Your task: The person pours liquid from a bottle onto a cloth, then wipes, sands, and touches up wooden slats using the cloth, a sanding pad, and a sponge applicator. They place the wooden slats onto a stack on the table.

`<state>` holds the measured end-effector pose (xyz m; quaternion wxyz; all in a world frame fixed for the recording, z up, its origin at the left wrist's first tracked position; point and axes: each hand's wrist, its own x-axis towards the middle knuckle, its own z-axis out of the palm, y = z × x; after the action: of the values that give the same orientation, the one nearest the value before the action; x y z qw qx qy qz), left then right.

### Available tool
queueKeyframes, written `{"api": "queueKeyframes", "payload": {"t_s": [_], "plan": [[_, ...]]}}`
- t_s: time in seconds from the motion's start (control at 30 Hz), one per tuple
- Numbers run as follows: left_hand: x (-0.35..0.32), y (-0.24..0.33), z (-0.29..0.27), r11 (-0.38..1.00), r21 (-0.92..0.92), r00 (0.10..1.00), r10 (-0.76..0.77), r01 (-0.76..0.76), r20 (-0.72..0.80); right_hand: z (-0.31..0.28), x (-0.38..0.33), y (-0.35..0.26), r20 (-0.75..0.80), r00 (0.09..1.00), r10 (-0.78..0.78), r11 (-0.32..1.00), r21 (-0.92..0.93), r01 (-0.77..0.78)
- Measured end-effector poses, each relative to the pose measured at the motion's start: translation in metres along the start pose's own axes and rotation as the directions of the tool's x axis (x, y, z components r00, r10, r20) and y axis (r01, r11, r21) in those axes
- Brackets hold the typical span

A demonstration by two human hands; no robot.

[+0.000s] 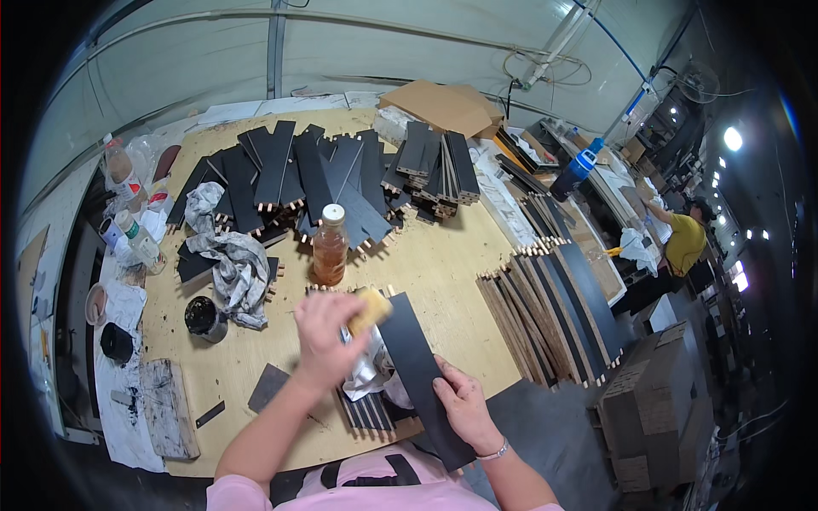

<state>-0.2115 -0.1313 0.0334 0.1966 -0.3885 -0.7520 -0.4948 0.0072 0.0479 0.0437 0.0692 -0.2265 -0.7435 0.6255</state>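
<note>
My left hand (324, 339) is closed around a small yellow sponge (370, 313), slightly blurred, at the upper end of a long black board (416, 353). Lower down, my right hand (466, 405) grips that board by its right edge, thumb on its face. The board is tilted, and wooden dowels poke out at its ends. Beneath my left wrist lie a crumpled whitish rag (368, 375) and a stack of black slats (368, 415), partly hidden by my arm and the board. A capped bottle of amber liquid (331, 247) stands just beyond my left hand.
Black doweled boards (273, 166) are heaped at the back; more boards (554, 311) stand in a row at right. On the left are a black-stained jar (204, 318), stained rags (243, 272) and bottles (141, 241). A blue bottle (578, 169) and a person in yellow (687, 243) appear farther right.
</note>
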Motion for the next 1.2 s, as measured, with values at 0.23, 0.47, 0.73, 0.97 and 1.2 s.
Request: {"api": "queueKeyframes", "payload": {"t_s": [0.23,0.47,0.73,0.97,1.2], "plan": [[0.001,0.011,-0.017,0.999,0.008,0.999,0.051,-0.051,0.015,0.001,-0.005,0.011,0.037,0.999,0.017,0.996,0.082,-0.02],[-0.04,-0.063,-0.116,0.912,-0.13,0.883,-0.41,0.39,-0.229,0.009,-0.009,0.016,-0.03,0.999,-0.018,0.999,0.048,0.019],[-0.237,-0.136,-0.358,0.516,-0.436,0.322,-0.836,0.737,-0.445,0.033,0.01,0.032,0.047,0.999,0.018,0.981,0.193,-0.027],[-0.254,-0.138,-0.388,0.229,0.504,0.531,-0.589,0.832,-0.609,0.037,0.032,0.015,-0.012,1.0,0.014,0.947,0.32,-0.009],[-0.11,-0.017,-0.156,0.696,0.112,0.687,-0.718,0.71,0.107,0.006,0.049,0.043,-0.103,0.993,0.065,0.918,0.396,-0.019]]}}
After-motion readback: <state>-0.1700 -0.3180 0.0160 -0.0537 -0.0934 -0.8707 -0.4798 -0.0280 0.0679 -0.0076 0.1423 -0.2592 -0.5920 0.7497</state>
